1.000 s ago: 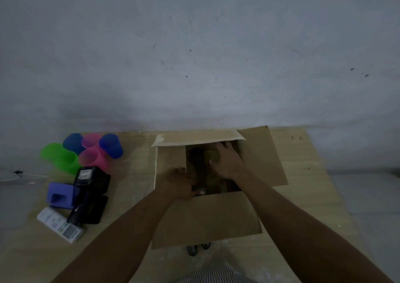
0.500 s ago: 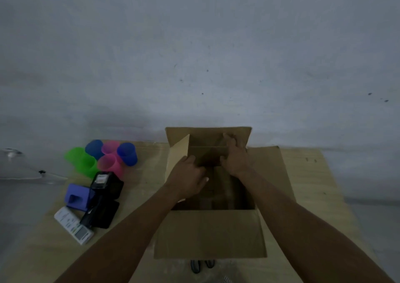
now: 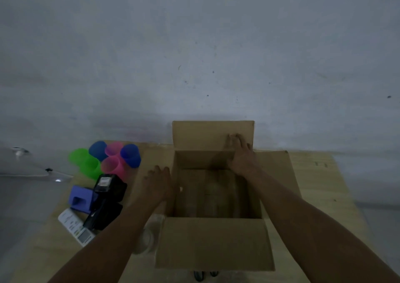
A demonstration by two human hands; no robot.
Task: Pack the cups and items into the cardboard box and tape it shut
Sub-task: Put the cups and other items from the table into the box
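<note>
box (image 3: pixel 214 243) sits open in the middle of the table (image 3: pixel 324 185), with its near flap folded down toward the viewer and its far flap (image 3: pixel 201 135) standing upright. right hand (image 3: pixel 241 159) lies with straight fingers flat against that far flap, gripping nothing. left hand (image 3: pixel 157 185) rests flat on the left flap (image 3: pixel 151 159), fingers spread, holding nothing. cups (image 3: pixel 113 165), green, blue and pink, cluster at the far left, apart from the box. nearer lie black items (image 3: pixel 108 196), a purple block (image 3: pixel 80 198) and a white remote (image 3: pixel 75 226). a clear thing (image 3: pixel 149 237), partly under the left forearm, sits just beside the box's near left corner.
</note>
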